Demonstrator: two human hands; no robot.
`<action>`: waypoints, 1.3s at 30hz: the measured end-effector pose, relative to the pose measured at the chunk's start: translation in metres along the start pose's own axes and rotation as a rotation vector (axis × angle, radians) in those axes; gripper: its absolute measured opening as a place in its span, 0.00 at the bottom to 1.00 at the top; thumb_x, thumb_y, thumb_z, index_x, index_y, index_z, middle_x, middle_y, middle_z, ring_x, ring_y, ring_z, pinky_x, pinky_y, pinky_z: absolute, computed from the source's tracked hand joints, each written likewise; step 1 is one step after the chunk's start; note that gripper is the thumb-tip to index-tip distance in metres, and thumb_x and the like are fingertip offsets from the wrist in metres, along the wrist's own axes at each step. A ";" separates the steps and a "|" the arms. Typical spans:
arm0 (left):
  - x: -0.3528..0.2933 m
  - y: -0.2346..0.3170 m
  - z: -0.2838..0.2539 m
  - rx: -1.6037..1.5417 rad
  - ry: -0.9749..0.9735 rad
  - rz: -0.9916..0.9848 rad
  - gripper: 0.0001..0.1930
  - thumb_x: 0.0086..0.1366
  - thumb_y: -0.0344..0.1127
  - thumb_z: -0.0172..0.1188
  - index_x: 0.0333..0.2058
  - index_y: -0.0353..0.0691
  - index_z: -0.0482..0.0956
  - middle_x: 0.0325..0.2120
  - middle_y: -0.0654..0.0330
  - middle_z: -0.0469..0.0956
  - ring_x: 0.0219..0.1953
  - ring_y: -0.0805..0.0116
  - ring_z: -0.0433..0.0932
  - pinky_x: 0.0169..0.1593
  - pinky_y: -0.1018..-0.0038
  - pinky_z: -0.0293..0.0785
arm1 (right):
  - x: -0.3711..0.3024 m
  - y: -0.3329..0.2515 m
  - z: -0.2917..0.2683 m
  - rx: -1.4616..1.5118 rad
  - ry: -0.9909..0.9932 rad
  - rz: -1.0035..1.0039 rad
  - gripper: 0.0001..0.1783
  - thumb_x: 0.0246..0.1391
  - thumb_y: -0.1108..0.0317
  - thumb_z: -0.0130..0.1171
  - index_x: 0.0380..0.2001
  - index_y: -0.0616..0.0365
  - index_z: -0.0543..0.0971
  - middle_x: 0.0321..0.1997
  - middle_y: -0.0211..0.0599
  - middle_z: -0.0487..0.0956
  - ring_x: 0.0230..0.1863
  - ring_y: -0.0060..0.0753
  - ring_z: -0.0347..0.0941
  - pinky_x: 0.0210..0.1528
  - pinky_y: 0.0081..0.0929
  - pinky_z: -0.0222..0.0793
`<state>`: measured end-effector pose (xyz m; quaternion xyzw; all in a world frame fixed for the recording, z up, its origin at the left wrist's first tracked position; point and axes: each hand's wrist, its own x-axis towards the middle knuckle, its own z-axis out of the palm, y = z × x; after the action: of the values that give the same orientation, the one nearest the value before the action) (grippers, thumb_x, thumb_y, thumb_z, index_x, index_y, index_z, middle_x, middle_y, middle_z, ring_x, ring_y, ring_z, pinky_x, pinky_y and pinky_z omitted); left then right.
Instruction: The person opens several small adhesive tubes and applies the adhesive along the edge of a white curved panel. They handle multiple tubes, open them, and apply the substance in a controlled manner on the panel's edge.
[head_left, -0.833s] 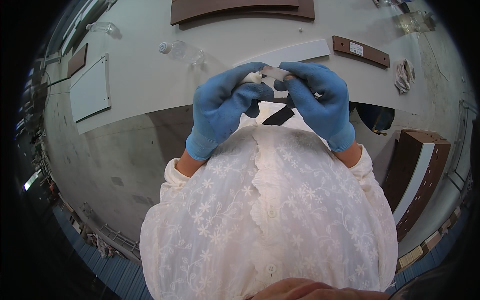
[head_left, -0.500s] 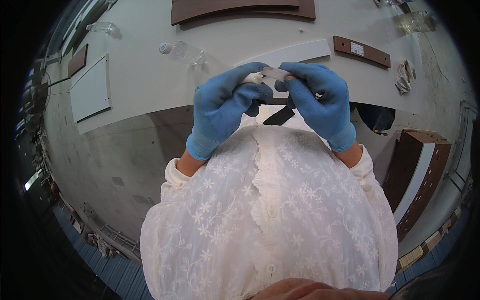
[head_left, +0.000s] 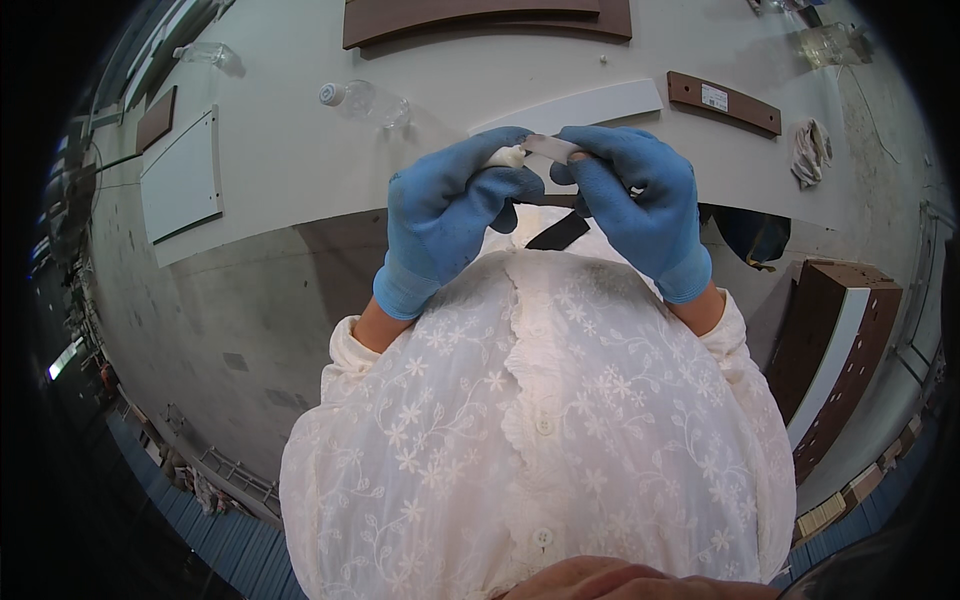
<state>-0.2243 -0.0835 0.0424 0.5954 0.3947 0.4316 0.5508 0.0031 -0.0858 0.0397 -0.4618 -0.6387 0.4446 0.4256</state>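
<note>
Strip: one, whitish, translucent; bridges the gap between the hands, its right end pinched in the right hand, its left end at the left fingertips.
White piece: one, small; clamped between thumb and fingers of the left hand, one end showing; exact kind too small to tell.
Hands: two, blue-gloved, close together but not touching, raised before the chest near the desk edge.
White slat: one, flat on the desk, just beyond the hands.
Bottle: one, clear, capped, on its side, beyond and left of the left hand.
Brown bar: one, labelled, beyond and right of the right hand.
Rag: one, crumpled, well right of the right hand.
Brown boards: stacked, farthest beyond both hands.
White panel: one, well left of the left hand.
</note>
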 end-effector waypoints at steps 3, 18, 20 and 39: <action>0.000 0.000 -0.001 0.008 -0.012 0.008 0.17 0.76 0.33 0.57 0.58 0.30 0.79 0.36 0.52 0.88 0.28 0.71 0.85 0.33 0.77 0.83 | -0.001 0.000 0.000 -0.005 -0.001 0.004 0.13 0.66 0.78 0.58 0.51 0.69 0.82 0.42 0.44 0.86 0.39 0.31 0.86 0.33 0.22 0.86; 0.000 0.005 0.002 0.097 -0.003 0.005 0.15 0.76 0.29 0.55 0.56 0.30 0.80 0.35 0.52 0.88 0.28 0.71 0.85 0.33 0.77 0.82 | -0.002 0.001 -0.001 -0.016 0.005 -0.034 0.13 0.66 0.78 0.58 0.51 0.68 0.83 0.39 0.43 0.86 0.36 0.27 0.85 0.33 0.22 0.86; 0.000 0.005 0.002 0.105 0.001 0.003 0.15 0.76 0.29 0.55 0.56 0.30 0.80 0.35 0.52 0.88 0.28 0.72 0.84 0.33 0.77 0.82 | -0.002 0.000 -0.002 -0.009 -0.005 -0.020 0.13 0.66 0.78 0.58 0.51 0.68 0.83 0.38 0.42 0.86 0.36 0.26 0.85 0.34 0.22 0.86; 0.007 0.004 -0.001 0.117 -0.040 0.022 0.15 0.77 0.28 0.54 0.57 0.31 0.80 0.35 0.52 0.88 0.28 0.70 0.85 0.33 0.76 0.83 | 0.002 0.005 -0.003 -0.021 0.006 -0.068 0.12 0.65 0.78 0.57 0.50 0.68 0.83 0.38 0.42 0.86 0.36 0.27 0.85 0.34 0.23 0.86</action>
<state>-0.2227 -0.0771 0.0474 0.6394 0.4015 0.4017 0.5182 0.0067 -0.0822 0.0360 -0.4454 -0.6575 0.4218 0.4375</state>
